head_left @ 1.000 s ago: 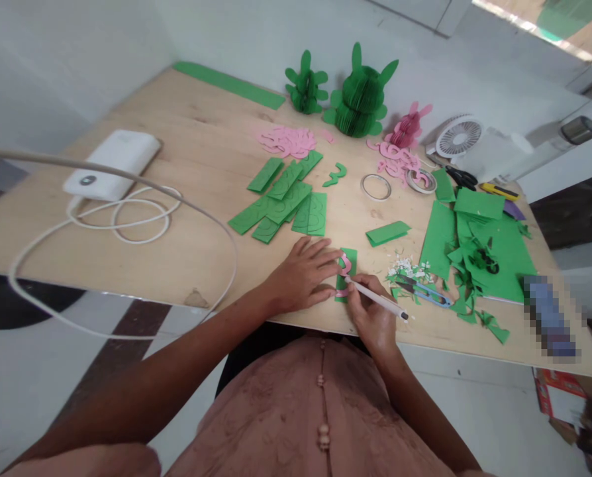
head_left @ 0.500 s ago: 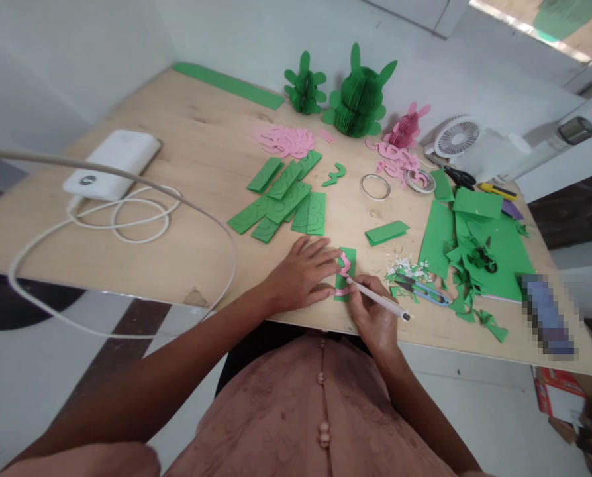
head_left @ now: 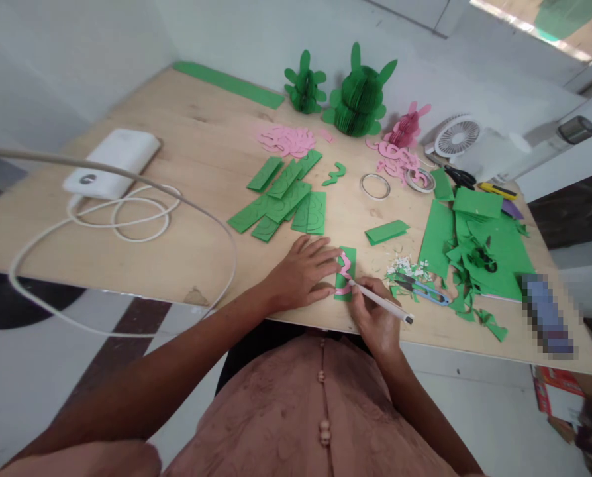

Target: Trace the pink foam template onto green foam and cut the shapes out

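Observation:
A pink wavy paper cutout (head_left: 344, 263) lies on a small green paper strip (head_left: 350, 254) near the table's front edge. My left hand (head_left: 303, 273) rests flat with its fingers spread, the fingertips touching the left side of the cutout and strip. In my right hand (head_left: 377, 321) is a white pen (head_left: 383, 302), its tip on the strip beside the cutout's edge. Left of and beyond the strip lie several folded green pieces (head_left: 289, 202) with curved outlines drawn on them. A single folded green piece (head_left: 387, 232) is farther right.
Blue-handled thread snips (head_left: 428, 291) lie by paper scraps (head_left: 408, 267) to the right. Green sheets (head_left: 507, 265) and a blurred-out phone-like object (head_left: 547, 315) are beyond them. A white power bank (head_left: 112, 164) with a looping cable is at left. Green paper figures (head_left: 359, 99) stand at the back.
My right hand and the pen tip have shifted slightly right and down along the cutout's edge, showing more of the pink shape. My left hand has stayed in place.

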`<state>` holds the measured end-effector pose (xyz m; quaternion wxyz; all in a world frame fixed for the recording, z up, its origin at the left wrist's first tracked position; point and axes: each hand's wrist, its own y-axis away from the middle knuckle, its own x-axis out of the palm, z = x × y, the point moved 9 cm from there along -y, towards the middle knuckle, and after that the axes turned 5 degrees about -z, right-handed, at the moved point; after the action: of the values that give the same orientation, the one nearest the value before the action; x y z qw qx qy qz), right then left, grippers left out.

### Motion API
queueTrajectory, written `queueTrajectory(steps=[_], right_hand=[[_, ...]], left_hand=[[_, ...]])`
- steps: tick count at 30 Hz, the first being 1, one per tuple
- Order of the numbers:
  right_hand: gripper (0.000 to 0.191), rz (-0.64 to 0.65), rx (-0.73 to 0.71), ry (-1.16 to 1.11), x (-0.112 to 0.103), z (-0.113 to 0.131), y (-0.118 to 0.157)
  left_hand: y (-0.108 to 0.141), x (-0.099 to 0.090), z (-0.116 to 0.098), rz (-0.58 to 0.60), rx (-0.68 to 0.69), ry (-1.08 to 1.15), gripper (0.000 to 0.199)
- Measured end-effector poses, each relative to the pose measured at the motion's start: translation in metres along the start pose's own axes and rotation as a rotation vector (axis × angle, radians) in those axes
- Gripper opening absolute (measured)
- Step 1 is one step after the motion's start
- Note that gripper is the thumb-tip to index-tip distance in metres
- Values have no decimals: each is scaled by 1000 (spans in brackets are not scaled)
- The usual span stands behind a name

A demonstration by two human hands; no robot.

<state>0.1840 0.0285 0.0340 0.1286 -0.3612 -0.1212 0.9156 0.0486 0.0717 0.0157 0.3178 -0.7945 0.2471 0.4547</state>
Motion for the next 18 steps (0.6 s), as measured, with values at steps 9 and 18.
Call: queueTrajectory(steps=[9, 18], right_hand=[[12, 0, -14, 2, -1, -1, 3], [12, -2, -5, 19, -3, -3, 7]], left_hand=[[0, 1, 0, -3, 5, 7, 35], [0, 0, 0, -8, 5, 3, 35]])
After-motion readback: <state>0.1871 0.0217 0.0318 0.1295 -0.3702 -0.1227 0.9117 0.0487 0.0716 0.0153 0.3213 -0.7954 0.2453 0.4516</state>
